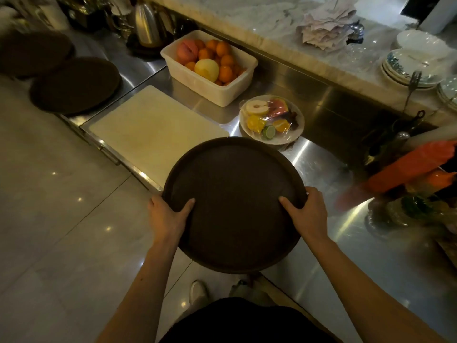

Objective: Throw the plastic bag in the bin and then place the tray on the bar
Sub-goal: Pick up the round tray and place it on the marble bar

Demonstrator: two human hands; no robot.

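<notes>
Over the near edge of the steel table (321,167), a round dark tray (232,204) is held in the air by both hands. Left hand (168,216) grips the rim on the left side, with the thumb laid on the tray's inner face and the fingers hidden under it. Right hand (306,214) grips the rim on the right side in the same way, thumb on top. Nothing lies on the tray. Part of it hangs over the tiled floor (49,194), and its far edge covers a corner of the white board (153,129).

Just beyond the tray stands a plate (272,120) of cut fruit under clear wrap. Behind the board is a white tub (222,95) filled with oranges and other fruit. Two more dark trays (74,85) lie to the far left on the table, one partly over the other, and a metal kettle (146,26) stands behind them.

Higher up runs the marble bar (272,21). It carries a heap of crumpled cloths (326,28) and, at the right, stacks of plates (415,68). An orange thing at the right edge is too blurred to tell. I see no bag and no bin.
</notes>
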